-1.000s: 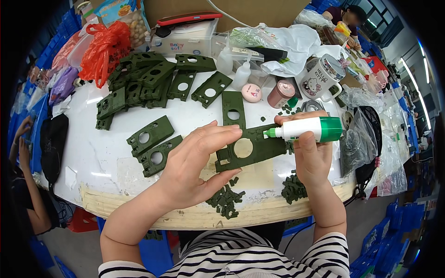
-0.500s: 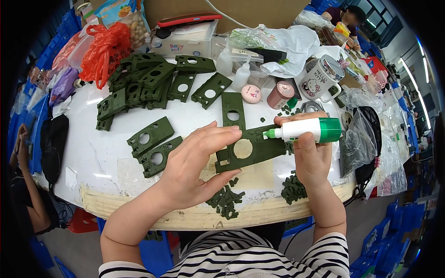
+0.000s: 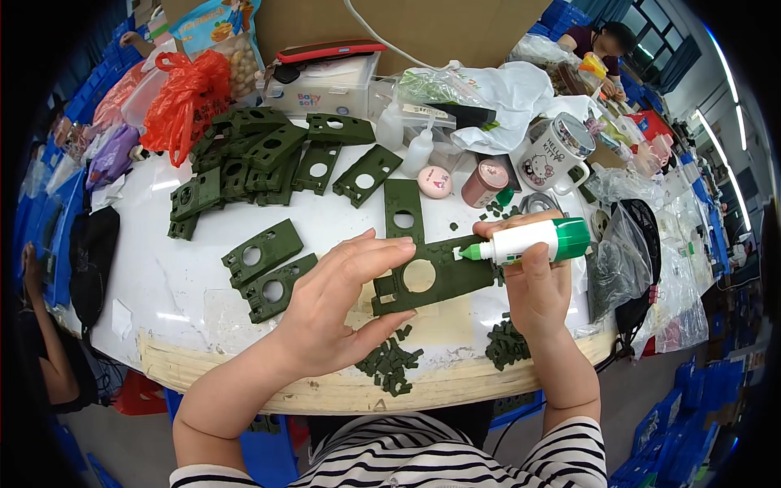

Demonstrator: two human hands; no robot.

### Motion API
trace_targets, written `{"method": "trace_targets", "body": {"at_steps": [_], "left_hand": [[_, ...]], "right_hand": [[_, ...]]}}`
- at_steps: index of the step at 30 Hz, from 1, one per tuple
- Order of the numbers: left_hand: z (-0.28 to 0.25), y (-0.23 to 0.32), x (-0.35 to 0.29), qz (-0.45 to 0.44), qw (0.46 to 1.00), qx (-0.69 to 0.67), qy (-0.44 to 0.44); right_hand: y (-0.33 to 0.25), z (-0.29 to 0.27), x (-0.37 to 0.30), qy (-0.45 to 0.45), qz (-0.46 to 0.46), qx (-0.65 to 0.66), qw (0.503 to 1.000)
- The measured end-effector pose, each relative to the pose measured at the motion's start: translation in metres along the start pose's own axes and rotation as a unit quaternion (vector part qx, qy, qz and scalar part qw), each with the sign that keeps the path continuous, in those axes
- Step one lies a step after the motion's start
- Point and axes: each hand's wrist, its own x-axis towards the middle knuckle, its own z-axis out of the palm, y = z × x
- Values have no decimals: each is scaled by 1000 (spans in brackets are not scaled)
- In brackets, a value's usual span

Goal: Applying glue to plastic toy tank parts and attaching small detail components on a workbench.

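In my right hand (image 3: 538,285) I hold a white glue bottle (image 3: 525,242) with a green base and green nozzle, lying nearly level and pointing left. Its tip meets the right part of a dark green plastic plate (image 3: 460,281), beside a small white spot. That plate has a large round hole and looks like a toy tank hull piece. My left hand (image 3: 321,309) grips the plate's left end, thumb below and fingers above. Behind it lies another green plate (image 3: 402,195) with a hole. Two more similar plates (image 3: 272,291) rest left of my left hand.
Heaped green plates (image 3: 264,150) lie at the back left. Small green pieces form one pile (image 3: 389,366) at the front and another pile (image 3: 506,343) to its right. White squeeze bottles (image 3: 421,150), a pink jar (image 3: 486,183) and a white mug (image 3: 549,159) stand behind. A co-worker (image 3: 598,49) sits far right.
The glue bottle has shifted slightly left, its nozzle now over the plate, touching near a white spot. The whole view has tilted a little; my left hand keeps its hold.
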Motion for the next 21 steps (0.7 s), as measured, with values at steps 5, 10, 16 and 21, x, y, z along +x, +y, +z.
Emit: {"method": "trace_targets", "body": {"at_steps": [5, 10, 16, 21], "left_hand": [[0, -1, 0, -2, 1000, -2, -2], [0, 0, 0, -2, 1000, 0, 2], [-2, -1, 0, 12, 1000, 4, -16], [-2, -1, 0, 11, 1000, 4, -10]], "right_hand": [[1, -3, 2, -15, -15, -26, 999], [-4, 2, 0, -10, -3, -71, 997], [-1, 1, 1, -15, -23, -50, 998], [0, -1, 0, -18, -23, -57, 998]]}}
